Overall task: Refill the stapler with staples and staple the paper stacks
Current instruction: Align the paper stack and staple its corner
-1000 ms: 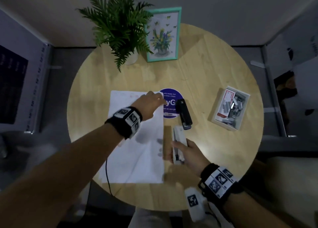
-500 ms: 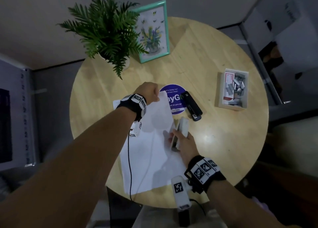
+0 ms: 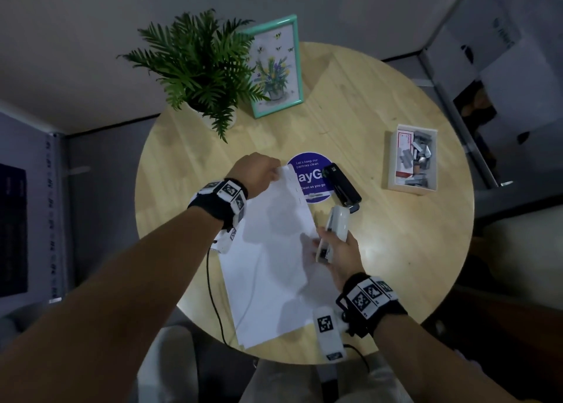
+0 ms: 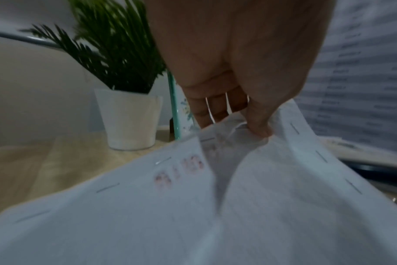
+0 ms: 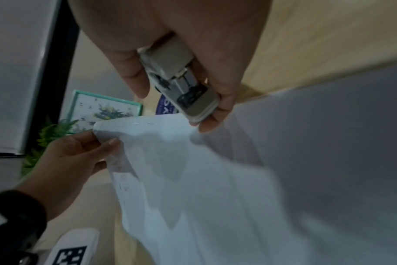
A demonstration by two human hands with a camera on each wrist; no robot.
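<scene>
Left hand (image 3: 259, 174) pinches the far corner of the paper stack (image 3: 268, 265), thumb on top and fingers (image 4: 215, 107) curled under, lifting that end off the round tabletop (image 3: 396, 250); near end of the stack overhangs the near tabletop edge; the lifted sheet buckles along its middle; staples (image 4: 108, 187) sit in a row along the stack's far edge, more down its right edge.

Right hand (image 3: 338, 250) grips the white stapler (image 3: 336, 226), fingers wrapped round its body; stapler sits just beside the stack's right edge, nose pointing far; in the right wrist view its metal end is exposed; can't tell if paper is between the jaws.

Black stapler (image 3: 342, 185) lies on the tabletop just beyond the white one, partly overlapping a purple round sticker (image 3: 307, 165); the lifted paper corner covers the sticker's left part.

White tray of loose staple strips (image 3: 414, 159) is at far right, well apart from both hands.

Potted fern (image 3: 198, 67) and teal picture frame (image 3: 274, 64) stand at the far edge, side by side.
</scene>
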